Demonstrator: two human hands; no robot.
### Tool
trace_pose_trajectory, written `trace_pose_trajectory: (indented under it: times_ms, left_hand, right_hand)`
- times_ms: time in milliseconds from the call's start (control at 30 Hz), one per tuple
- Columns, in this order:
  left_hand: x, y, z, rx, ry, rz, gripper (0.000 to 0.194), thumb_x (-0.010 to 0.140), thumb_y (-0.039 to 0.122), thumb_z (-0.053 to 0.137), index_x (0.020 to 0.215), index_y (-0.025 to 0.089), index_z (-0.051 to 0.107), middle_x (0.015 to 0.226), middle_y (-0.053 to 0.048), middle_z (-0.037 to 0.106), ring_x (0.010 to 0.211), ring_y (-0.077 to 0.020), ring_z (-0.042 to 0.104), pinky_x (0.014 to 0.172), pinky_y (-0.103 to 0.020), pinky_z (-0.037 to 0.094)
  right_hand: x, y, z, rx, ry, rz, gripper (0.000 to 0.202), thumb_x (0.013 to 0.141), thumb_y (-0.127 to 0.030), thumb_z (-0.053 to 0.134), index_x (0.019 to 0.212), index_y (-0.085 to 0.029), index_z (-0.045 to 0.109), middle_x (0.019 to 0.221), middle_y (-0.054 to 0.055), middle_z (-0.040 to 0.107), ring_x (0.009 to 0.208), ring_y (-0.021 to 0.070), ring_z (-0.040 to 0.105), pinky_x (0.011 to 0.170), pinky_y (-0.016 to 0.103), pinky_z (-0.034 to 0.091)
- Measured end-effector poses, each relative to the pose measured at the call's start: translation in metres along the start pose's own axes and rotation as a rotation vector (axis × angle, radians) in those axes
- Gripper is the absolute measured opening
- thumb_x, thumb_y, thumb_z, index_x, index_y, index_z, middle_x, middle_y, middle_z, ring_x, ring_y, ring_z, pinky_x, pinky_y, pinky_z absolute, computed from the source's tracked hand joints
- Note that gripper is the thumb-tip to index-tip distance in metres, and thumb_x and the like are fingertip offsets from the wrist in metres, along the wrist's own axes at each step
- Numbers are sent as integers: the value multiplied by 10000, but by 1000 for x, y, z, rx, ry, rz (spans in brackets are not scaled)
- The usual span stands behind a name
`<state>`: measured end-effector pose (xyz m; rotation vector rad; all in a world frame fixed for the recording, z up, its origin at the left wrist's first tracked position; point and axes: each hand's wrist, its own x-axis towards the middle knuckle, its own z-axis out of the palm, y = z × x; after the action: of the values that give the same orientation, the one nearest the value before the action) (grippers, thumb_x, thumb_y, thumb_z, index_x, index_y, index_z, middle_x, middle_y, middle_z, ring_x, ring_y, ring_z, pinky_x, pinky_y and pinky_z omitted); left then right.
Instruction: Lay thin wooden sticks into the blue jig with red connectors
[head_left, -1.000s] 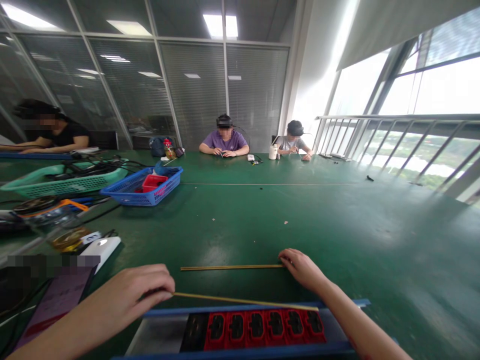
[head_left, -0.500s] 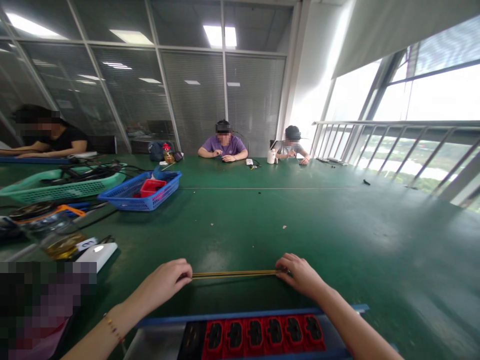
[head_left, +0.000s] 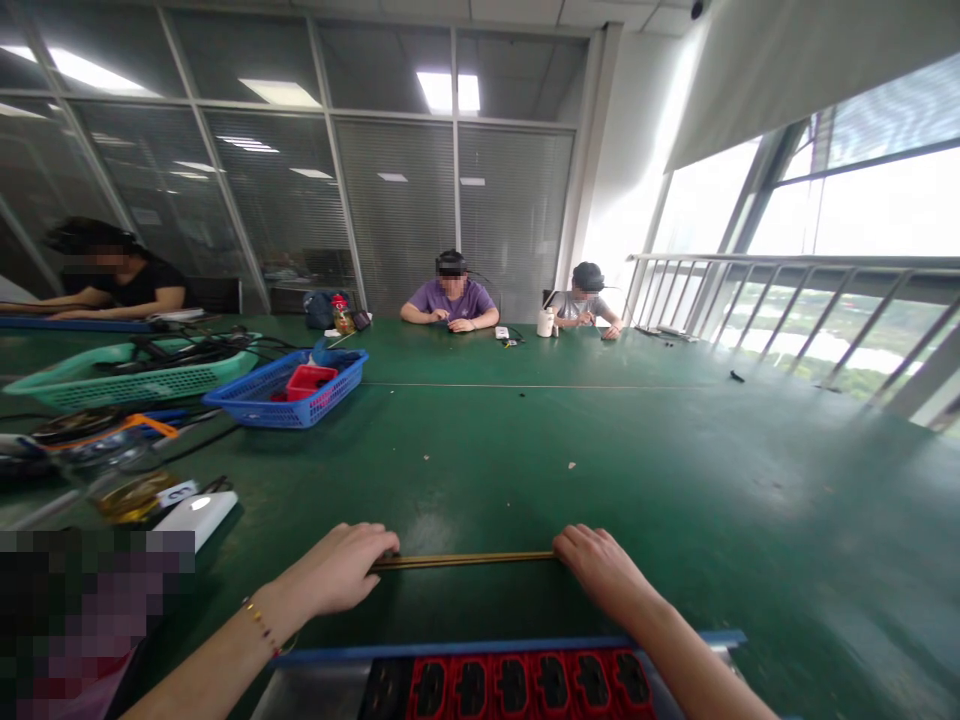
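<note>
Several thin, straight yellow strands (head_left: 465, 560), too fine to tell whether wires or sticks, stretch between my two hands just above or on the green table. My left hand (head_left: 341, 568) closes on their left end, fingers over the top and thumb below. At the right end my right hand (head_left: 600, 570) has its fingers curled over them; its thumb is hidden. Nearer to me lies a long metal housing with blue edges (head_left: 480, 648), holding a row of red-framed black sockets (head_left: 513, 685) and a black module (head_left: 387, 690). My forearms cross over its two ends.
A blue basket (head_left: 322, 403) with a red box (head_left: 309, 380) stands left, beside a green basket (head_left: 180, 382) of dark cables. A white device (head_left: 199, 515) and a yellow roll (head_left: 139, 497) lie nearer. Several people sit around the green table (head_left: 675, 480).
My left hand's fingers have stretched further over the strands, and my right hand has turned flatter, palm down. The view has tilted up slightly. The strands stay stretched between my hands.
</note>
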<state>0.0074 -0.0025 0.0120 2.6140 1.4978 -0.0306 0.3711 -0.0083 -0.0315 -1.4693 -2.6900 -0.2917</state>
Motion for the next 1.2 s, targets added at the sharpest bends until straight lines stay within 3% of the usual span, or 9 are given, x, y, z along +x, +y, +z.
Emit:
trace_pose_trajectory:
  times_ms: [200,367,500,700,867,1067,1200]
  left_hand:
    - [5,6,7,58,24,-32,288,638,8,366,744,221,528,741,-1,591,726,-166,543,611,-256,326]
    - [2,10,8,69,8,-55,253,620,9,376,701,206,512,723,-3,570,727,-169,529,617,-262,319]
    - [-3,12,7,-24,35,-101,184,654,56,382,706,200,483,744,4,546,689,-149,515,602,-243,320]
    - [-13,18,-3,-347,108,-143,102,742,161,371,733,191,469,643,39,504,602,-115,484,565,-205,314]
    - [-31,31,-20,-595,145,-137,163,798,263,385,816,180,524,733,20,550,686,-120,508,618,-200,361]
    - [-54,49,-25,-687,108,-182,283,818,430,405,830,193,559,717,19,556,681,-127,507,607,-186,393]
    - [-67,56,-16,-693,114,-227,293,822,436,401,784,199,568,726,13,591,704,-136,538,630,-180,412]
  right_hand:
    - [-1,-1,2,-6,10,4,143,834,-100,398,839,-188,509,813,35,559,747,164,511,607,265,328]
    - [-1,-1,2,33,26,-12,161,844,-113,372,802,-186,509,779,30,556,721,154,507,604,263,312]
    - [-2,-2,-3,108,9,38,139,771,-93,412,795,-183,515,778,27,552,730,153,502,616,259,311]
    - [-7,4,-20,428,42,118,144,660,-124,456,749,-196,543,749,-2,542,737,150,497,646,255,338]
    - [-11,7,-46,864,154,200,141,750,-200,412,771,-167,548,684,-1,537,623,122,476,567,220,375]
    - [-41,-11,-73,1061,6,303,181,761,-240,444,892,-189,558,666,-18,523,564,107,457,500,200,372]
    - [-70,-20,-81,1173,-75,338,375,769,-395,497,1105,-229,481,768,7,548,657,137,506,571,222,424]
